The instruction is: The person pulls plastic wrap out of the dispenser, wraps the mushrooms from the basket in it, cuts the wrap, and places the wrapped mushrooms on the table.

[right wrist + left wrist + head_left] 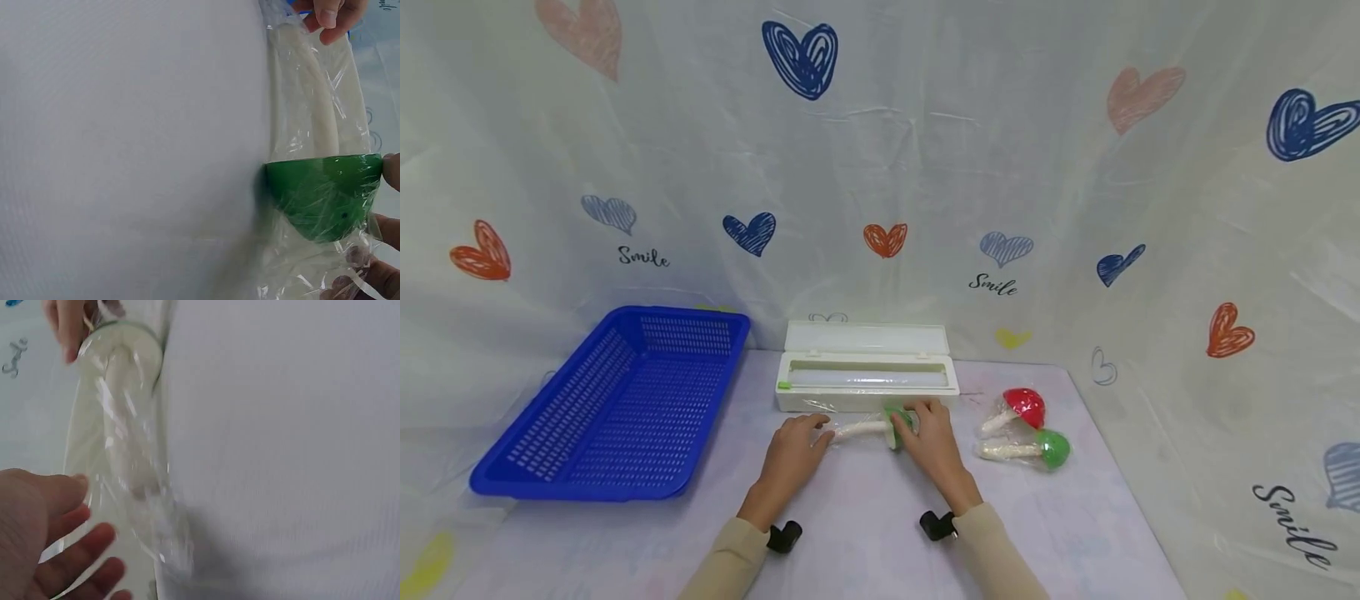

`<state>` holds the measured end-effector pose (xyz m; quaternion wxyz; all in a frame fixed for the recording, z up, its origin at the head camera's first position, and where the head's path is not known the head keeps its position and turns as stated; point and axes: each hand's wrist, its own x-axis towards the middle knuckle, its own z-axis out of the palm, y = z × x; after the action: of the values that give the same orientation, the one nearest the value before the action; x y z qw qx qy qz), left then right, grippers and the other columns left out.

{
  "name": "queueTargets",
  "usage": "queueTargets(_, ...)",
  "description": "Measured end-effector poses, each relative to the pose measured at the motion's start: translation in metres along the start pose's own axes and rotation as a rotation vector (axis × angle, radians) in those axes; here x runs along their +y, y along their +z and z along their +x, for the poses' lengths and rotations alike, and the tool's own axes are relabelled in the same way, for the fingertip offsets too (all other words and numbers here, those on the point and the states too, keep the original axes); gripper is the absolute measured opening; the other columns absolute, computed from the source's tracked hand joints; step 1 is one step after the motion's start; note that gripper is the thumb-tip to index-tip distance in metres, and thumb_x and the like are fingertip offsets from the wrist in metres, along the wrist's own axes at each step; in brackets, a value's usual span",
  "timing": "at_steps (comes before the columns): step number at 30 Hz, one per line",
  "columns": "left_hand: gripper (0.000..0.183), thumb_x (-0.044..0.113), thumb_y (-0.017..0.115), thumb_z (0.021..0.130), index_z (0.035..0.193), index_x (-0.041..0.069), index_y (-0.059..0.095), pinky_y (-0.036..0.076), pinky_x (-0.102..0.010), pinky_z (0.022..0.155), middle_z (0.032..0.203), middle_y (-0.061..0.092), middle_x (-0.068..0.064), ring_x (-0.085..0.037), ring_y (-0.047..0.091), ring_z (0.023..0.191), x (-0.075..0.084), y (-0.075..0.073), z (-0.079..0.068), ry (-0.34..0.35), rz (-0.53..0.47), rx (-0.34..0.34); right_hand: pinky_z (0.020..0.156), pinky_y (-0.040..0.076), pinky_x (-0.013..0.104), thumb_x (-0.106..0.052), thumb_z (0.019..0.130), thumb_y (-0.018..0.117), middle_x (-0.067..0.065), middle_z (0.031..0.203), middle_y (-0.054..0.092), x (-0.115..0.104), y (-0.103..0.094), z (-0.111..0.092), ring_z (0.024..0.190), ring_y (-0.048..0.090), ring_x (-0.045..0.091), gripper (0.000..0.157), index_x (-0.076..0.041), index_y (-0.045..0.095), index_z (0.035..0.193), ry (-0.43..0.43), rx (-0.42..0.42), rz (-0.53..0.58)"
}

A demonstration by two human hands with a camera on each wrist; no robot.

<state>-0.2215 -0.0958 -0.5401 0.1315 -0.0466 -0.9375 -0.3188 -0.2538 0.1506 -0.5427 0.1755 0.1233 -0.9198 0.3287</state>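
Note:
A green-capped toy mushroom point(861, 428) with a pale stem, wrapped in clear plastic, lies crosswise between both hands, just before a white lidded dispenser point(865, 402). My right hand point(934, 442) holds its green cap point(325, 194) from the outer end, fingers curled at the wrap. At the stem end, my left hand point(793, 454) has its fingers loosely spread beside the plastic wrap point(169, 544). Whether they touch the wrap is hard to tell. The dispenser's lid point(867, 337) is raised, and a pale roll point(868, 378) lies inside.
A blue plastic basket point(700, 450) stands at the left of the table. At the right lie two more plastic-wrapped mushrooms, one with a red cap point(1025, 407), the other with a green cap point(1054, 450). A heart-printed sheet point(820, 167) hangs behind.

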Motion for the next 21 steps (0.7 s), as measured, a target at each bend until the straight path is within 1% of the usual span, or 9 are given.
queueTargets(2, 0.027, 0.021, 0.077, 0.093, 0.115, 0.006, 0.074, 0.052, -0.051, 0.090, 0.107, 0.073, -0.011, -0.034, 0.065, 0.104, -0.005, -0.007, 0.004, -0.051, -0.061, 0.057, 0.090, 0.051, 0.049, -0.029, 0.094, 0.076, 0.017, 0.112, 0.063, -0.002, -0.002, 0.000, 0.108, 0.058, 0.036, 0.032, -0.001, 0.073, 0.110, -0.030, 0.013, 0.010)
queueTargets(4, 0.028, 0.019, 0.078, 0.092, 0.115, 0.005, 0.072, 0.050, -0.051, 0.090, 0.108, 0.070, -0.015, -0.036, 0.062, 0.105, -0.012, -0.013, 0.010, -0.085, -0.120, 0.149, 0.090, 0.051, 0.048, -0.026, 0.093, 0.077, 0.015, 0.110, 0.064, -0.005, -0.004, 0.002, 0.106, 0.059, 0.034, 0.029, -0.002, 0.073, 0.109, -0.068, 0.025, 0.009)
queueTargets(6, 0.034, 0.018, 0.080, 0.089, 0.118, 0.003, 0.069, 0.047, -0.051, 0.091, 0.112, 0.065, -0.019, -0.038, 0.058, 0.106, -0.019, -0.018, 0.016, -0.113, -0.166, 0.223, 0.089, 0.051, 0.046, -0.024, 0.093, 0.077, 0.013, 0.108, 0.065, -0.008, -0.005, 0.005, 0.106, 0.059, 0.033, 0.026, -0.004, 0.074, 0.109, -0.104, 0.030, 0.008)
queueTargets(8, 0.045, 0.019, 0.082, 0.087, 0.125, 0.002, 0.065, 0.043, -0.053, 0.095, 0.118, 0.061, -0.023, -0.041, 0.053, 0.110, -0.026, -0.023, 0.023, -0.130, -0.203, 0.265, 0.089, 0.052, 0.045, -0.022, 0.094, 0.076, 0.012, 0.108, 0.066, -0.013, -0.007, 0.010, 0.105, 0.060, 0.032, 0.023, -0.005, 0.074, 0.109, -0.144, 0.024, 0.015)
queueTargets(9, 0.051, 0.021, 0.083, 0.087, 0.129, 0.001, 0.062, 0.041, -0.054, 0.098, 0.122, 0.059, -0.025, -0.042, 0.051, 0.114, -0.029, -0.025, 0.026, -0.139, -0.217, 0.267, 0.090, 0.053, 0.045, -0.022, 0.094, 0.075, 0.011, 0.108, 0.067, -0.016, -0.008, 0.013, 0.106, 0.060, 0.032, 0.022, -0.005, 0.074, 0.109, -0.164, 0.019, 0.019)
queueTargets(11, 0.063, 0.025, 0.084, 0.087, 0.138, 0.002, 0.055, 0.038, -0.056, 0.104, 0.133, 0.053, -0.027, -0.044, 0.046, 0.123, -0.035, -0.028, 0.033, -0.154, -0.246, 0.230, 0.091, 0.053, 0.046, -0.021, 0.096, 0.073, 0.011, 0.110, 0.068, -0.023, -0.011, 0.020, 0.107, 0.061, 0.032, 0.022, -0.005, 0.073, 0.111, -0.193, -0.004, 0.037)
queueTargets(14, 0.075, 0.031, 0.083, 0.088, 0.147, 0.003, 0.047, 0.031, -0.061, 0.113, 0.147, 0.044, -0.029, -0.047, 0.038, 0.137, -0.043, -0.030, 0.041, -0.160, -0.299, 0.145, 0.094, 0.053, 0.046, -0.022, 0.098, 0.070, 0.011, 0.111, 0.069, -0.034, -0.012, 0.032, 0.111, 0.061, 0.032, 0.024, -0.004, 0.072, 0.114, -0.221, -0.045, 0.062)
queueTargets(17, 0.078, 0.033, 0.081, 0.090, 0.152, 0.005, 0.042, 0.027, -0.062, 0.119, 0.155, 0.037, -0.029, -0.047, 0.032, 0.146, -0.052, -0.027, 0.050, -0.163, -0.336, 0.064, 0.097, 0.052, 0.046, -0.022, 0.099, 0.069, 0.010, 0.111, 0.069, -0.046, -0.009, 0.044, 0.114, 0.060, 0.031, 0.026, -0.003, 0.071, 0.116, -0.235, -0.087, 0.078)
queueTargets(21, 0.076, 0.031, 0.081, 0.090, 0.153, 0.009, 0.043, 0.030, -0.060, 0.119, 0.157, 0.039, -0.027, -0.045, 0.036, 0.146, -0.066, -0.022, 0.057, -0.173, -0.381, 0.024, 0.098, 0.052, 0.046, -0.023, 0.099, 0.067, 0.009, 0.111, 0.070, -0.061, -0.001, 0.057, 0.113, 0.062, 0.029, 0.027, -0.003, 0.071, 0.118, -0.256, -0.149, 0.104)
